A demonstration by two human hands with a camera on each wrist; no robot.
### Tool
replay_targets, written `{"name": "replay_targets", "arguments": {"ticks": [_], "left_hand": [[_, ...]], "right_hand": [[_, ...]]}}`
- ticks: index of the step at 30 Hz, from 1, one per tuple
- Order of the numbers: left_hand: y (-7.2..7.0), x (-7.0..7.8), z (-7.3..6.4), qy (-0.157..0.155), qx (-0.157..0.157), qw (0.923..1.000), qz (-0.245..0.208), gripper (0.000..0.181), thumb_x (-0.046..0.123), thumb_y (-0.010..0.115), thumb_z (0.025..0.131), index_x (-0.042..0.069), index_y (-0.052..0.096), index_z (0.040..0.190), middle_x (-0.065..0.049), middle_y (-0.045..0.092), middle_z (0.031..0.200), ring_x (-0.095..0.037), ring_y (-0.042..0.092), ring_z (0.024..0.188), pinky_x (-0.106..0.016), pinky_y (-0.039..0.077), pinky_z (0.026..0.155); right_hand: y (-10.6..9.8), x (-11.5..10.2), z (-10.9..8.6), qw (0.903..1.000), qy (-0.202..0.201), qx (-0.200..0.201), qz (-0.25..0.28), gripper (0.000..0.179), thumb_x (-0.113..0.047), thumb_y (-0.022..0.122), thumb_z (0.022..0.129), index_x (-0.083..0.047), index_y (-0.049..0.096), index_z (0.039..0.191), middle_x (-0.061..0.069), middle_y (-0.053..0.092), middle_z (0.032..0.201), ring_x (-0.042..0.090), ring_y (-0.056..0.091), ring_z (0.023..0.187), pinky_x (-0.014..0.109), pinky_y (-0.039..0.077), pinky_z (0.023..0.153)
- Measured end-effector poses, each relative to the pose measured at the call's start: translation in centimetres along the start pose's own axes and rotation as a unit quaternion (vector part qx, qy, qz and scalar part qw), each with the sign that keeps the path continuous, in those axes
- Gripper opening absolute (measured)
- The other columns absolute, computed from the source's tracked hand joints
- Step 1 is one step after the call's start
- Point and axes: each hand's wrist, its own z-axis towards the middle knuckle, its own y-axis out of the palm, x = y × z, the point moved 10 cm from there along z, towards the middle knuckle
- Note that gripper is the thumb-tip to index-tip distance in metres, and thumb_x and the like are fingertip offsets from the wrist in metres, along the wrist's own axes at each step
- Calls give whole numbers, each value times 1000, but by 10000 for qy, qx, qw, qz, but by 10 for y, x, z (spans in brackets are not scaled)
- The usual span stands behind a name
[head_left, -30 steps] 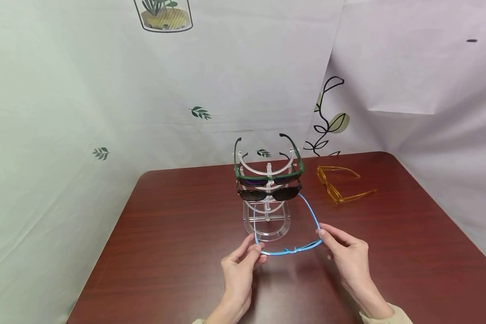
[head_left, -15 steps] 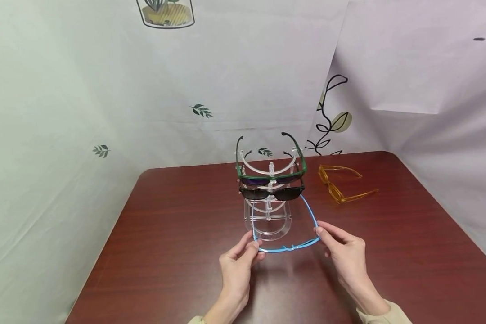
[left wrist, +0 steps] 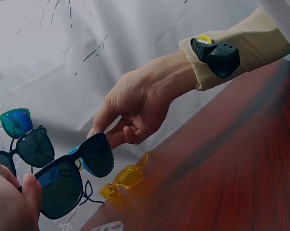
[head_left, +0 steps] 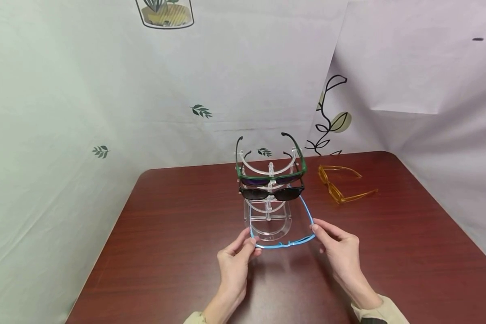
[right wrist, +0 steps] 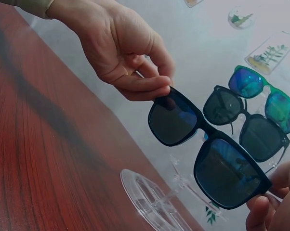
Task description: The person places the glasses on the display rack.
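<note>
Between both hands is a pair of sunglasses [head_left: 283,245] with dark lenses [right wrist: 227,173] and a frame that looks blue from behind. My left hand [head_left: 234,265] pinches its left corner by the hinge, and my right hand [head_left: 342,252] pinches the right corner. Its temples point away from me, unfolded, on either side of a clear display stand [head_left: 286,227]. The far ends of the temples pass behind black sunglasses [head_left: 288,194] on the stand. Green-framed sunglasses [head_left: 304,167] rest one level higher.
Yellow glasses [head_left: 334,192] lie with temples unfolded on the red-brown table [head_left: 178,234], right of the stand. A pale printed curtain [head_left: 267,67] hangs behind and along the sides of the table.
Both hands have carried the blue sunglasses a little to the left and forward, so the temples reach farther around the stand. The other glasses stay in place.
</note>
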Motion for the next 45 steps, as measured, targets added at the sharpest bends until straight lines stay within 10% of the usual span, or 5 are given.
{"name": "replay_targets", "arguments": {"ticks": [35, 45], "left_hand": [[-1, 19, 42, 320, -82, 9994, -40, 38, -4, 67, 87, -16, 62, 123, -25, 71, 94, -10, 67, 60, -25, 60, 69], [2, 22, 48, -81, 0, 9998, -177, 37, -4, 68, 90, -12, 62, 126, -18, 73, 94, -8, 67, 60, -22, 59, 71]], "right_hand": [[30, -11, 27, 9994, -186, -227, -177, 26, -8, 78, 88, 5, 74, 110, -1, 74, 82, 11, 50, 48, 21, 48, 45], [35, -11, 32, 9992, -52, -386, -64, 28, -6, 75, 90, 7, 72, 115, 9, 74, 84, 11, 56, 51, 20, 50, 47]]}}
